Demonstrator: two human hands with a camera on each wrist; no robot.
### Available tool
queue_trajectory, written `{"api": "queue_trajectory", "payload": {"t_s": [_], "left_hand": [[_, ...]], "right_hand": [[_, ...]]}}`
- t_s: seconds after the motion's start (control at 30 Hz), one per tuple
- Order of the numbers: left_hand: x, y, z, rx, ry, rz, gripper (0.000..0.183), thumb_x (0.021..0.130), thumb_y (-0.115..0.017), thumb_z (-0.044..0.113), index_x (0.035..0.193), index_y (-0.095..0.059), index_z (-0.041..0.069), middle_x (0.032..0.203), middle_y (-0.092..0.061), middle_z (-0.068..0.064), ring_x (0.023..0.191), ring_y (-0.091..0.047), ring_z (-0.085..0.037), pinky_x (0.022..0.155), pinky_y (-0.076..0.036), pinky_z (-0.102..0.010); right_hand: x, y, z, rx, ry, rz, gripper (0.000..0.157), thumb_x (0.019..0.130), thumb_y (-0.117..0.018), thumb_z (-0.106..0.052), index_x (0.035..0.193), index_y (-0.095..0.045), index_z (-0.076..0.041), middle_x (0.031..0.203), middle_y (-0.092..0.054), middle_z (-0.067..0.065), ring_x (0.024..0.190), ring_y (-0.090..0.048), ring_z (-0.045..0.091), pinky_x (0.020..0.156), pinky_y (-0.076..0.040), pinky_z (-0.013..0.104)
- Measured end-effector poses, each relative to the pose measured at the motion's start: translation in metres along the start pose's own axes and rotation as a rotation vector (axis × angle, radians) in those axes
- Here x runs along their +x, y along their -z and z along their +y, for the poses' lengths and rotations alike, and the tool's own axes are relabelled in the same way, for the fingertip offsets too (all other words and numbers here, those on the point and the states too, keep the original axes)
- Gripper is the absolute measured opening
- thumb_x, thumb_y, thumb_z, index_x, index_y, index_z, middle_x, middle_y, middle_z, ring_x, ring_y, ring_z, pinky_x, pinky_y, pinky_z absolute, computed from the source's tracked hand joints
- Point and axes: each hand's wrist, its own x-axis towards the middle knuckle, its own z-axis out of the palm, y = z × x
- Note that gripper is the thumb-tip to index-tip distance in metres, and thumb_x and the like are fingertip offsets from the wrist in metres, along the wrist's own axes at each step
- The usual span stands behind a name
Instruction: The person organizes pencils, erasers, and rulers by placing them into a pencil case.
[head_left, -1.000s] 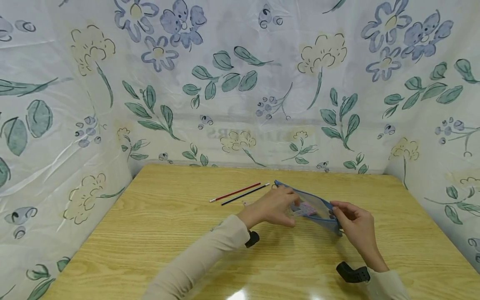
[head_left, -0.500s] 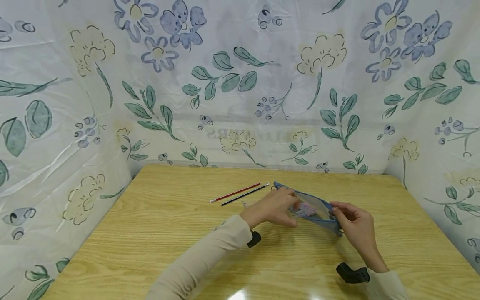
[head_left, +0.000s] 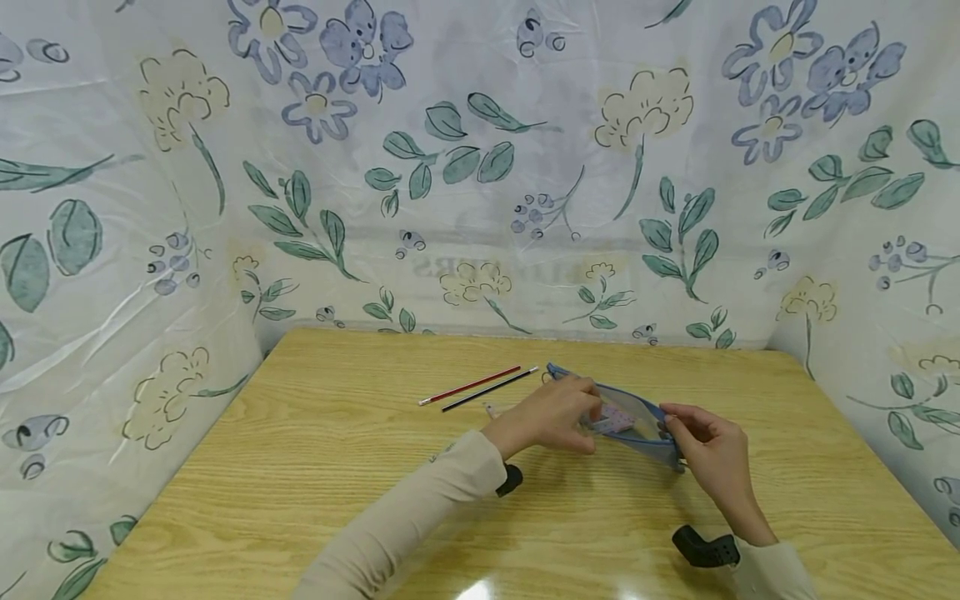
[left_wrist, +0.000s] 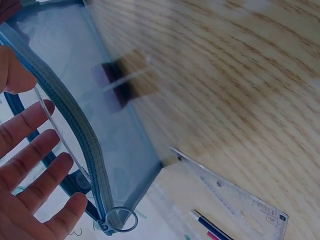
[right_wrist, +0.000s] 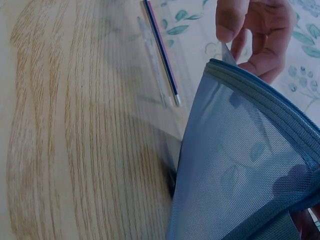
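Note:
A blue mesh zip pouch [head_left: 652, 450] stands with its mouth spread on the table. My right hand [head_left: 716, 450] pinches the rim at its right end. At the mouth's left part, my left hand [head_left: 551, 417] holds a thin clear set square [right_wrist: 228, 54] between thumb and fingers. Its straight edge shows in the left wrist view, and its pointed corner in the right wrist view; the pouch hides the rest. A pink speckled item [head_left: 618, 418] lies inside the pouch. The zip's ring [left_wrist: 122, 220] hangs at the near end in the left wrist view.
A red pencil [head_left: 470, 385] and a dark pencil [head_left: 491, 388] lie side by side left of the pouch. Another clear set square [left_wrist: 240, 202] lies flat on the wooden table [head_left: 300, 467], partly behind my left forearm. Flowered cloth [head_left: 480, 208] surrounds the table's back and sides.
My left hand has shifted slightly right and down at the pouch mouth, and the clear piece sits lower in it. The right hand has stayed on the rim.

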Motion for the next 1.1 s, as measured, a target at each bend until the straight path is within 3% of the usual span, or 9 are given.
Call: {"api": "queue_trajectory", "payload": {"t_s": [0.17,0.47,0.67,0.9,1.1], "left_hand": [[-0.001,-0.002,0.000,0.009,-0.011,-0.005,0.015,0.084,-0.070,0.028,0.095,-0.067,0.019,0.120,-0.058,0.001,0.102,-0.053,-0.015,0.077,-0.044,-0.026],[-0.002,-0.004,0.001,-0.003,0.002,-0.055,0.015,0.087,-0.068,0.030,0.097,-0.064,0.020,0.127,-0.055,0.000,0.112,-0.052,-0.018,0.083,-0.045,-0.032],[-0.003,-0.007,0.001,0.000,0.003,-0.060,0.018,0.088,-0.067,0.031,0.102,-0.065,0.021,0.122,-0.056,0.001,0.112,-0.051,-0.017,0.085,-0.044,-0.032],[-0.003,-0.011,0.001,0.050,-0.024,-0.007,0.012,0.092,-0.061,0.023,0.102,-0.068,0.020,0.107,-0.060,0.005,0.101,-0.056,-0.013,0.080,-0.046,-0.029],[-0.004,-0.012,0.003,0.152,-0.067,0.053,0.010,0.092,-0.062,0.022,0.100,-0.068,0.020,0.100,-0.064,0.008,0.092,-0.059,-0.009,0.092,-0.043,-0.036]], "right_hand": [[0.000,0.001,-0.007,0.009,0.031,-0.002,0.014,0.088,-0.063,0.011,0.099,-0.071,0.011,0.086,-0.069,0.023,0.066,-0.063,0.006,0.049,-0.042,0.017],[0.001,-0.004,0.029,-0.028,-0.017,-0.008,0.016,0.089,-0.064,0.006,0.103,-0.072,0.005,0.090,-0.071,0.018,0.067,-0.062,0.003,0.048,-0.042,0.018],[0.003,-0.004,0.034,-0.030,-0.016,-0.013,0.016,0.089,-0.064,0.006,0.103,-0.072,0.006,0.087,-0.070,0.019,0.063,-0.061,0.006,0.046,-0.040,0.018],[0.001,-0.004,0.034,0.003,-0.037,-0.013,0.016,0.091,-0.066,-0.001,0.105,-0.074,0.000,0.088,-0.071,0.013,0.061,-0.059,0.006,0.045,-0.041,0.019],[0.001,-0.003,0.034,0.005,-0.037,-0.014,0.016,0.091,-0.066,-0.001,0.104,-0.074,0.000,0.088,-0.071,0.013,0.059,-0.057,0.006,0.045,-0.040,0.020]]}}
